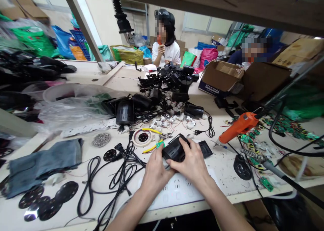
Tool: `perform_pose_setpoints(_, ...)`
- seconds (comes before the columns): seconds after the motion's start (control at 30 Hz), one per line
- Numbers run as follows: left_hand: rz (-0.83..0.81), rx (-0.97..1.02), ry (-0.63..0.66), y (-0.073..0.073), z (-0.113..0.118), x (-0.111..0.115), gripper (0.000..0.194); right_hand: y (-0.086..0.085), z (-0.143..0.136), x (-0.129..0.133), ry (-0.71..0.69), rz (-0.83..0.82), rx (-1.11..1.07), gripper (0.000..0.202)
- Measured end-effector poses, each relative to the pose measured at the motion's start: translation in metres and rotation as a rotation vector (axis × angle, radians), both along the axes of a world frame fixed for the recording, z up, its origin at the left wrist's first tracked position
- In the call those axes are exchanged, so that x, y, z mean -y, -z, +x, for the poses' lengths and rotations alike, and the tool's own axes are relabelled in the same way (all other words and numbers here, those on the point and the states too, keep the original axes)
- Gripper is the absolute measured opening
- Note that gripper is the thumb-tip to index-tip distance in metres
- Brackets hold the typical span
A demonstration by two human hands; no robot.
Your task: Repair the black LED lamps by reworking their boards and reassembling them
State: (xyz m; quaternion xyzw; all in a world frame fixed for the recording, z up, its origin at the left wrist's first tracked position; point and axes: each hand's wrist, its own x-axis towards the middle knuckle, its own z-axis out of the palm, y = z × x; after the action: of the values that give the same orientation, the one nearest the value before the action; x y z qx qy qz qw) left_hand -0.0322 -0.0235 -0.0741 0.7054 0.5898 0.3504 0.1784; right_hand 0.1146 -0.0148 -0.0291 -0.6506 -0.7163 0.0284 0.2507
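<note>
Near the front of the bench, a black plastic housing (pixel 174 149) with slots in its side is held between both hands. My left hand (pixel 157 163) grips its left end, with a small green circuit board (pixel 160 144) showing by the fingertips. Across its right end and top, my right hand (pixel 191 160) is closed with fingers bent. Just beyond lie pliers (pixel 153 131) with yellow handles and a roll of tape (pixel 135 141). A flat black plate (pixel 205 149) is right of my right hand. A white power strip (pixel 174 190) lies below my wrists.
An orange electric screwdriver (pixel 238 127) hangs at the right, near a soldering iron (pixel 270 167) and circuit boards (pixel 291 131). Black cords (pixel 121 170), screws (pixel 101 139) and denim cloth (pixel 45 163) lie left. Black housings (pixel 125 112) and small motors (pixel 167 121) are piled beyond. A co-worker (pixel 168 52) sits opposite.
</note>
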Motion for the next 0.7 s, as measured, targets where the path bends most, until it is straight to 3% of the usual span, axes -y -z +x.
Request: perform_pose_setpoints(0.7, -0.018, 0.020, 0.015, -0.009, -0.001, -0.004, 0.056, 0.013, 0.003, 0.005, -0.023, 0.185, -0.111, 0.072)
